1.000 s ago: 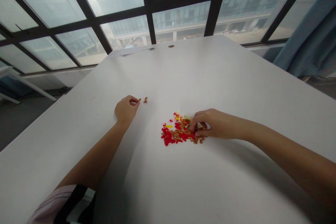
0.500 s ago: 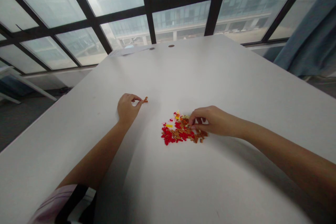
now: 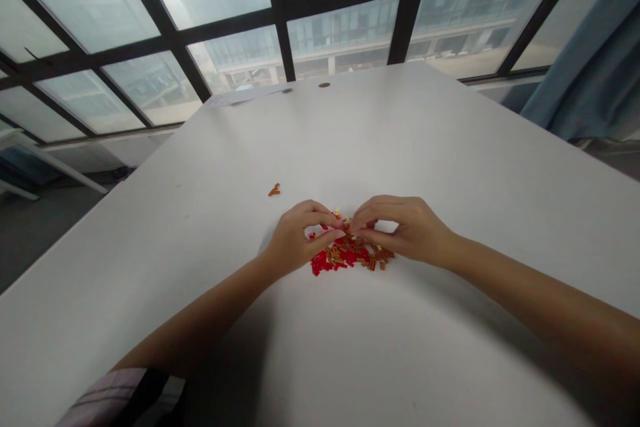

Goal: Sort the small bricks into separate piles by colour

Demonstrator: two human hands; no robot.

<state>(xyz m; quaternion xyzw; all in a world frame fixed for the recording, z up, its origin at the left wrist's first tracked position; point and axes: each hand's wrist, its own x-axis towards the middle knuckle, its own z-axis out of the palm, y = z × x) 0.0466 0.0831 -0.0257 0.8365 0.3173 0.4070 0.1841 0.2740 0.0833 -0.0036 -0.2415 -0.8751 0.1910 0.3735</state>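
Note:
A heap of small toy bricks (image 3: 353,255), mostly red and orange-brown with some yellow and pale ones, lies on the white table (image 3: 320,347). Above its far side, my left hand (image 3: 299,238) and my right hand (image 3: 413,228) meet almost fingertip to fingertip. Both hands are closed in a pinch. Something small and brown seems to be between the fingertips, but its shape and which hand grips it are too small to make out. Away to the left, a few orange-brown bricks (image 3: 275,190) lie close together on the table.
Large windows with dark frames (image 3: 280,17) stand behind the table's far edge. Two dark round spots (image 3: 325,85) and a sheet of paper (image 3: 240,99) are at that edge. A blue-grey curtain (image 3: 590,87) hangs at the right.
My left hand has let go of the orange-brown bricks at the left and moved right and nearer to the heap. My right hand has stayed over the heap, shifting slightly left.

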